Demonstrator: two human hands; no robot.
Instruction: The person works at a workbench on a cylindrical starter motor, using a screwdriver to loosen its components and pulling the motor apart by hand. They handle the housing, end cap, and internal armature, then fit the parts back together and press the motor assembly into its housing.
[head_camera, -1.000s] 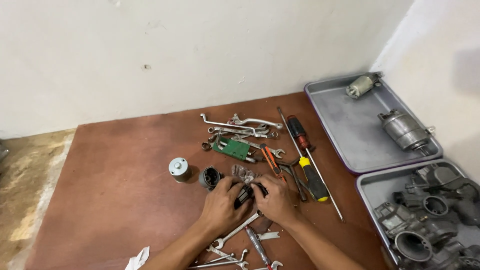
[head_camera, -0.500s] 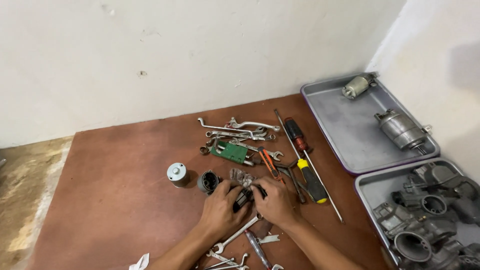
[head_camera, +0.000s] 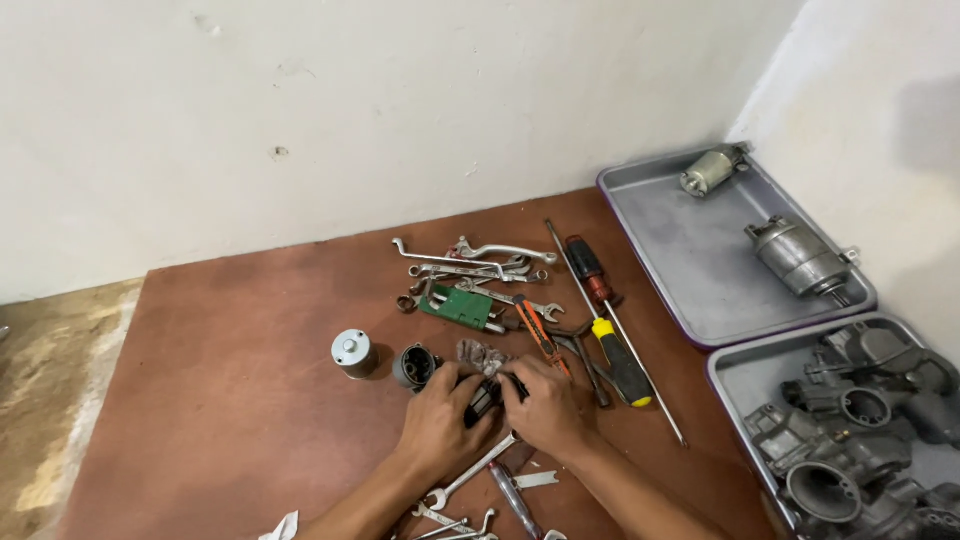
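Brown board (head_camera: 230, 400): left hand (head_camera: 440, 425), right hand (head_camera: 545, 405) both grasping dark part (head_camera: 485, 398).

Both forearms come up from the bottom edge and lean toward each other, so the two hands meet in the middle. The left hand (head_camera: 440, 420) lies palm down with its fingers bent inward. The right hand (head_camera: 545, 405) is also palm down, fingers curled toward the left one. The fingertips of both hands are close together
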